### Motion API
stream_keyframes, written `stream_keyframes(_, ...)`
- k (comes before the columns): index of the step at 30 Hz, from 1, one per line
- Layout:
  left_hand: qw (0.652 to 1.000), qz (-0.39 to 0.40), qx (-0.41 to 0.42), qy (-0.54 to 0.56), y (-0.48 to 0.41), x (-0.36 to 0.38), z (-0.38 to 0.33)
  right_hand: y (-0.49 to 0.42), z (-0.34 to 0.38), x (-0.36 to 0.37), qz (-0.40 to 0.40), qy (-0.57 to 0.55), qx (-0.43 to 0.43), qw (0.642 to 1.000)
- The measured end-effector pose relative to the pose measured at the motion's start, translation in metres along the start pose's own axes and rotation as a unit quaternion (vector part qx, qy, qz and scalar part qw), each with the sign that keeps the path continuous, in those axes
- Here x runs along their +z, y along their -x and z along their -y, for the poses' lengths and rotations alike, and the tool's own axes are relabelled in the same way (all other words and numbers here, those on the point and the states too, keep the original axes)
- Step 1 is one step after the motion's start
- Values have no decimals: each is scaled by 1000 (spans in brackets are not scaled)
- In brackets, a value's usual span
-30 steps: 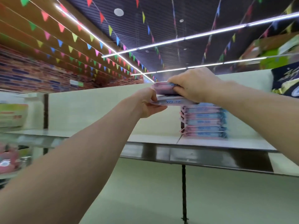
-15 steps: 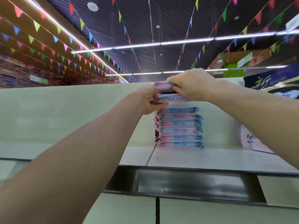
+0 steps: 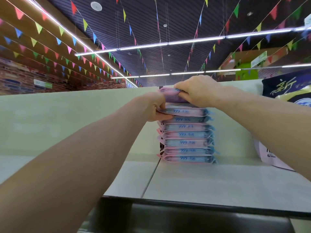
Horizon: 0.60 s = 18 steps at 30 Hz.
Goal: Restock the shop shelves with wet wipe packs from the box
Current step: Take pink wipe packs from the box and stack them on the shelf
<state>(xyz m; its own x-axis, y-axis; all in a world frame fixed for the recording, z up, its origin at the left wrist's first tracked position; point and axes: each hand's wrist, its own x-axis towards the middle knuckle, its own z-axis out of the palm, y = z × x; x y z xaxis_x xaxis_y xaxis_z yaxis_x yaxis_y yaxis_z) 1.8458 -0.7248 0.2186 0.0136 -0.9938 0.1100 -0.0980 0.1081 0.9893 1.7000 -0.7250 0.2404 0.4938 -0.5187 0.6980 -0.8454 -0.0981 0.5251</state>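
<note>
Gripping two wet wipe packs at the top of a stack, both hands are up at the shelf (image 3: 227,182). Left hand (image 3: 151,106) pinches the left end of the lower pack (image 3: 185,111), printed "999" in blue: thumb on top, fingers (image 3: 162,117) curled underneath. Right hand (image 3: 200,91) is palm down over the top pack (image 3: 170,96), a pink-purple one, with its fingers (image 3: 180,93) curled round the pack's near edge, gripping it. Top pack lies flat on the lower pack. Lower pack sits on the stack (image 3: 186,142) of six more pink-and-blue "999" packs, touching the one below at its right end; at the left end, where the fingers are, I cannot tell. Stack stands upright on the pale shelf, just right of the seam between two shelf boards and close to the shelf's back panel (image 3: 67,118). On the right of the stack, apart from it, a white and pink bag (image 3: 269,158) stands on the shelf, partly hidden by the right forearm. Above that, a dark blue bag (image 3: 289,86) with pale lettering. Overhead: dark slatted ceiling, strip lights (image 3: 193,40), strings of coloured bunting (image 3: 70,47). Brick wall (image 3: 20,78) far left.
</note>
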Motion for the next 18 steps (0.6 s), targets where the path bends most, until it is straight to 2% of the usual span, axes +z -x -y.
stream_keyframes(5,998,46,21,-20,2,1,-2,2,-1,2,6,-17,4,1000)
stream_keyframes(9,983,18,75,-164,1,9,1,0,-4,0,7,-18,11,1000)
stream_keyframes(12,939,-63,151,-304,-2,9,4,-3,-10,-3,-7,-22,11,1000)
stream_keyframes(14,903,-91,199,-370,-10,9,7,-4,-13,-4,-11,-24,8,1000)
stream_keyframes(18,809,-139,256,-510,-20,14,9,-2,-16,-2,-11,-29,3,1000)
